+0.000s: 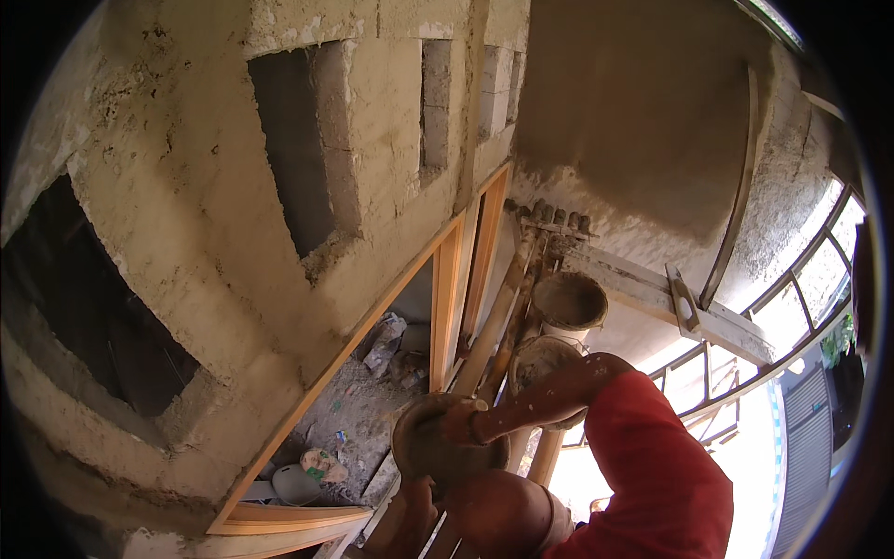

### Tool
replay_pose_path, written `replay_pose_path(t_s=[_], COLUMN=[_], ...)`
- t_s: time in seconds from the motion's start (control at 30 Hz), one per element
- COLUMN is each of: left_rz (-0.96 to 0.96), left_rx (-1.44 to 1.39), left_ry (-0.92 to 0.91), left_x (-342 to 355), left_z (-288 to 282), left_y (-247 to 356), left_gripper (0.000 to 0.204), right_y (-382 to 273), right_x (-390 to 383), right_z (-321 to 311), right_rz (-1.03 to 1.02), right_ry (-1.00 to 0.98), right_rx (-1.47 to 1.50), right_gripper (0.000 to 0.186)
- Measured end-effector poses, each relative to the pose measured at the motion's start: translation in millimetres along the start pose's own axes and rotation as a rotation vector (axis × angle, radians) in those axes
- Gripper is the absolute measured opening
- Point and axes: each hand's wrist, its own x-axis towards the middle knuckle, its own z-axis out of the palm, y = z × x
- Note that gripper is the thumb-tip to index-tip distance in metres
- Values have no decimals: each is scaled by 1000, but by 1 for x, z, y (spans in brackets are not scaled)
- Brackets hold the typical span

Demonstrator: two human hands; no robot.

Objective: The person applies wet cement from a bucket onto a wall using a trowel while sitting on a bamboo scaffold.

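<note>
A round bucket [410, 455] of wet grey mortar stands low in front of me. My right hand [460, 424] is inside its rim, closed around a tool whose pale, rounded handle end [478, 405] sticks out above the fist. The working end of that tool is hidden. At the near rim of the same bucket, my left hand [419, 496] appears to grip the edge, its fingers partly out of sight. Beyond my right forearm are a second mortar-smeared bucket [543, 359] and a third bucket [570, 303] farther back.
Wooden planks [498, 321] run away from me beside orange-brown wooden frames [447, 303]. A rough plastered wall [223, 233] with openings rises at left. A wooden float [684, 300] rests on a ledge [643, 289]. Rubble lies on the floor [349, 419] below.
</note>
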Motion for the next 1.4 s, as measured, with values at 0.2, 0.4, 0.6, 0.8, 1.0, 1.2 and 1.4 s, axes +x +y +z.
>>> replay_pose_path(t_s=[0.2, 0.4, 0.6, 0.8, 1.0, 1.2, 1.4], left_rz=[-26, 38, 126, -90, -63, -13, -110], left_rx=[23, -48, -41, -241, -317, -265, -252], left_ry=[-76, 19, -91, -28, -11, -72, -57], left_x=[-11, 9, 1, -24, -26, -13, -35], left_z=[10, -8, 19, 12, 2, 18, -4], left_y=[32, -16, -7, 32, 43, 33, 64], left_gripper=[33, 43, 49, 53, 35, 17, 34], right_y=[31, 26, 27, 11, 55, 34, -16], right_x=[60, 45, -12, -35, -70, -71, -60], right_z=[107, 92, 147, 38, -2, 10, 33], right_rz=[-394, -391, 93, 298, -262, 198, 4], right_ry=[-327, -396, -507, -656, 341, -23, 31], right_rx=[-422, 231, 1251, 1519, 112, 276, 380], right_gripper=[29, 34, 26, 19, 14, 27, 23])
